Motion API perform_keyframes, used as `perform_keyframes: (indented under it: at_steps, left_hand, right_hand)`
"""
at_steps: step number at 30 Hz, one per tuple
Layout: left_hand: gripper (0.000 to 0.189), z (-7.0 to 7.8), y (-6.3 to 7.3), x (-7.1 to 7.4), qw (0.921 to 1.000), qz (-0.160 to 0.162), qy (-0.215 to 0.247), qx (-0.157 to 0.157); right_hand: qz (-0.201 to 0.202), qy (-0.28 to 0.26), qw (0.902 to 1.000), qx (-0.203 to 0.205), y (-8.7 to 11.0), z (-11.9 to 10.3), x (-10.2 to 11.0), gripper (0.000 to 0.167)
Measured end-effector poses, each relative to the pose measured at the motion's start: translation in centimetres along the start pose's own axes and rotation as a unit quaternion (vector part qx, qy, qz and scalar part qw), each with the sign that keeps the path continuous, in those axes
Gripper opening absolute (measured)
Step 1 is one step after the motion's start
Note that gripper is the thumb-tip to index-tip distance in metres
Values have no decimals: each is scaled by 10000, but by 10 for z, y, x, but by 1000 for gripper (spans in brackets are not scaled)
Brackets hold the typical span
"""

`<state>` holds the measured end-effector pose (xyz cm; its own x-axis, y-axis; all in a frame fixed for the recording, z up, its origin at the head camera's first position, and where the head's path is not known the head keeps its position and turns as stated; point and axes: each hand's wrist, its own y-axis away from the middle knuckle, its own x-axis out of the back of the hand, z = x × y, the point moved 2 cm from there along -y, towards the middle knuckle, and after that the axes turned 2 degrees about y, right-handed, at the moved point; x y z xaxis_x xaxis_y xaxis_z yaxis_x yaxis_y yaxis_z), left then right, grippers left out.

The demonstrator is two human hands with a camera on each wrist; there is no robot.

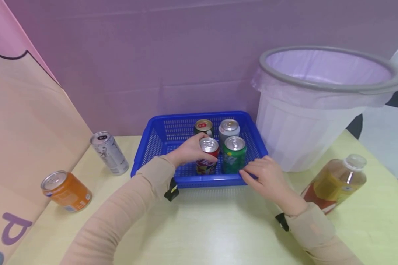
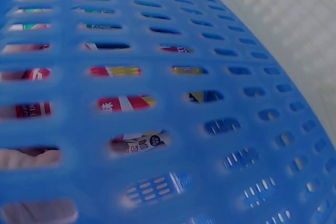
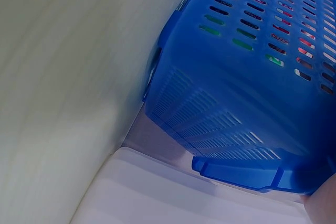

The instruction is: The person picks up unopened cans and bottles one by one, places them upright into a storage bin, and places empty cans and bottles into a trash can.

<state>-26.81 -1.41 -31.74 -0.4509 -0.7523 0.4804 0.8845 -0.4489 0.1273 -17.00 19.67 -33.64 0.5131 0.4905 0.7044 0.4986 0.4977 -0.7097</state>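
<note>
My left hand (image 1: 193, 150) reaches over the front rim of a blue plastic basket (image 1: 199, 179), thumb and fingers around a red drink can (image 1: 209, 145). The can stands upright in the basket. Beside it are a green can (image 1: 234, 154), a silver-white can (image 1: 229, 129) and a dark can with a gold top (image 1: 203, 127). At the basket's front right corner, my right hand (image 1: 266, 179) holds the rim. Through the slots of the basket wall (image 2: 173, 61), the left wrist view shows parts of the red can. The right wrist view shows the basket's outside (image 3: 210, 87).
An orange can (image 1: 67, 191) and a white patterned can (image 1: 109, 152) stand left of the basket. A white bin (image 1: 295, 129) with a grey rim and liner rises at the right. A bottle of amber drink (image 1: 338, 182) stands by my right forearm. A purple sheet (image 1: 152, 66) hangs behind.
</note>
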Motion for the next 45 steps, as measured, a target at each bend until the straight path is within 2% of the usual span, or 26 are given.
perform_keyframes:
  at_steps: [13, 18, 24, 29, 36, 45]
  left_hand:
    - [71, -1, -2, 4, 9998, -76, -156, -3]
    - [70, -2, -3, 4, 9999, -79, -74, -117]
    - [74, -3, -3, 4, 9999, -93, -17, -61]
    - [74, -1, -2, 4, 9998, -31, -177, -126]
    - [72, 1, -1, 2, 9980, 133, -549, -270]
    - [70, 1, 1, 2, 9966, 82, -762, -288]
  right_hand:
    - [-5, 7, 10000, 6, -2, 1, 0, 61]
    - [-2, 7, 10000, 5, -2, 1, 0, 61]
    - [5, 9, 10000, 30, -1, 1, 0, 59]
    - [-1, -9, 10000, 25, 0, 2, 0, 54]
    - [36, 25, 10000, 47, -1, 1, 0, 61]
    - [64, 4, 10000, 67, 0, 0, 1, 61]
